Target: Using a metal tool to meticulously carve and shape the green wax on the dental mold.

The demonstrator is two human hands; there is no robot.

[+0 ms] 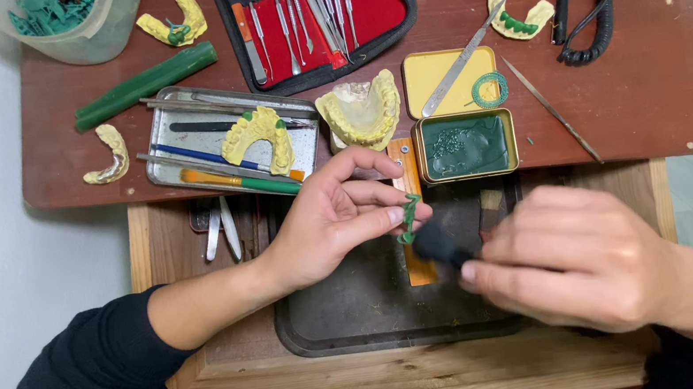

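Observation:
My left hand (333,216) pinches a small curved green wax piece (409,217) between thumb and fingers, over a dark tray (354,318) set in the wooden bench. My right hand (582,257) grips a black handheld tool (438,245) whose rounded tip sits just below and right of the green piece, almost touching it. Both forearms wear dark sleeves.
On the brown table behind: a metal tray (168,124) holding a yellow dental cast and tools, another yellow cast (364,112), a tin of green wax (465,146), its yellow lid (438,75), a red instrument case (313,7), a green wax stick (145,85), a coiled black cord (602,0).

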